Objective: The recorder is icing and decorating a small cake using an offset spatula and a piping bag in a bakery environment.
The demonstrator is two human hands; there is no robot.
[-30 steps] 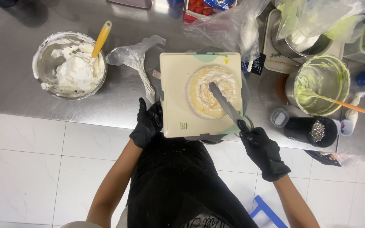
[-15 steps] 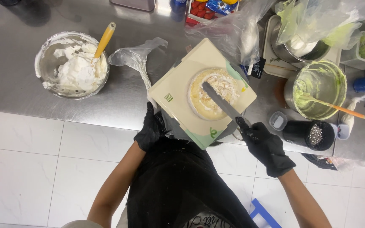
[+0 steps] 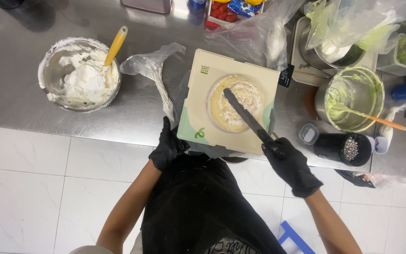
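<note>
Steel counter (image 3: 24,108), square cream board (image 3: 198,94), flat spatula (image 3: 243,115) on round cake (image 3: 222,106)

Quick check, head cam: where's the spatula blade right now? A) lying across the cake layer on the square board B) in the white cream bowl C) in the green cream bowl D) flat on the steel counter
A: the right hand holds the spatula with its blade lying across the cake layer on the square board, whose near corner the left hand grips.
</note>
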